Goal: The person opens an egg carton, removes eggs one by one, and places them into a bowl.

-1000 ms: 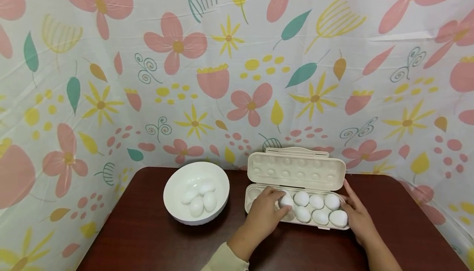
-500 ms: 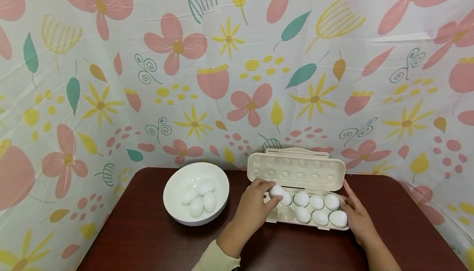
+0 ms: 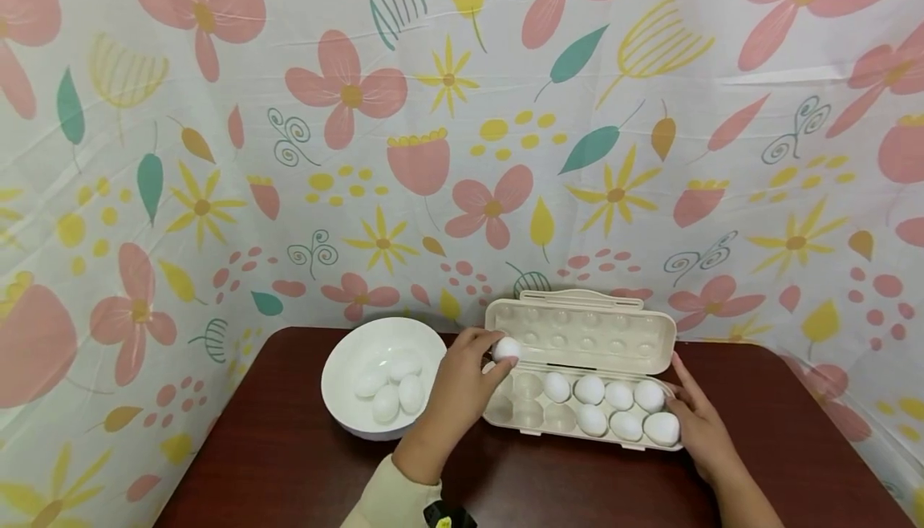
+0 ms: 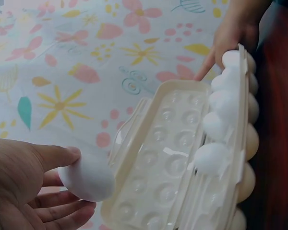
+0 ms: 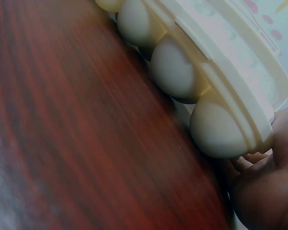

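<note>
A cream egg carton (image 3: 581, 333) lies open on the dark wooden table, its lid raised at the back. Several white eggs (image 3: 619, 410) fill its right cells; the left cells are bare. My left hand (image 3: 462, 375) pinches one white egg (image 3: 506, 348) in its fingertips, lifted above the carton's left end. In the left wrist view that egg (image 4: 86, 176) sits between thumb and fingers beside the lid (image 4: 168, 153). My right hand (image 3: 699, 424) rests against the carton's right end, fingers along its side. The right wrist view shows the carton's underside (image 5: 216, 120) and that hand (image 5: 266, 191).
A white bowl (image 3: 345, 400) holding several eggs (image 3: 390, 387) stands left of the carton. A flowered cloth (image 3: 462, 127) hangs behind and around the table. Bare table surface (image 3: 274, 464) lies in front of the bowl and carton.
My left hand took an egg out of a left cell and has lifted it up and to the left, toward the bowl. The right hand has stayed at the carton's end.
</note>
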A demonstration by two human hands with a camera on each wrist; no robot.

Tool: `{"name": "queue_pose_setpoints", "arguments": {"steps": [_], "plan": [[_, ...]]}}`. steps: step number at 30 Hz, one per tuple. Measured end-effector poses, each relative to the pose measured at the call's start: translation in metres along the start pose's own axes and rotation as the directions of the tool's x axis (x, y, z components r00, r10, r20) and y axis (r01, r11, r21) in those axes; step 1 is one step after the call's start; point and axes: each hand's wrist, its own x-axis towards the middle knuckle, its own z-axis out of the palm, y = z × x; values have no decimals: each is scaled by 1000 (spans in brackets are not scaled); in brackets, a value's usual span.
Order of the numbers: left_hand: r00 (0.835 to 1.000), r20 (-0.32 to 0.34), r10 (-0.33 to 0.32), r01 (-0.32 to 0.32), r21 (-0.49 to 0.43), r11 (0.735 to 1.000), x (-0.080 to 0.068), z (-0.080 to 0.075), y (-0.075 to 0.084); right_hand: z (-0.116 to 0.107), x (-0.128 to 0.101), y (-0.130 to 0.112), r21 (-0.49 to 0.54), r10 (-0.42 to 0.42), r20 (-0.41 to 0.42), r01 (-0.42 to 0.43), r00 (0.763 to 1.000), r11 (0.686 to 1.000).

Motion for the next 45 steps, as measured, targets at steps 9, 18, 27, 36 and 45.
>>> {"name": "queue_pose_setpoints", "arguments": {"steps": [9, 18, 27, 36, 45], "plan": [[998, -57, 5, -4, 21, 1000, 6, -24, -9, 0, 0, 2, 15, -6, 4, 6, 1000, 1000], [995, -96, -17, 28, 113, 993, 5, -44, -21, 0, 0, 0, 15, 0, 9, -1, 1000, 1000], [990, -96, -107, 117, 109, 987, -1, -58, -36, 0, 0, 1, 6, 21, 6, -21, 1000, 1000], [979, -81, -187, 197, 139, 971, -13, -69, -52, 1, 0, -1, -10, 14, 4, -14, 1000, 1000], [974, 1, -228, 223, 195, 955, -26, -80, -66, 0, 0, 0, -3, 24, 3, -24, 1000, 1000]]}}
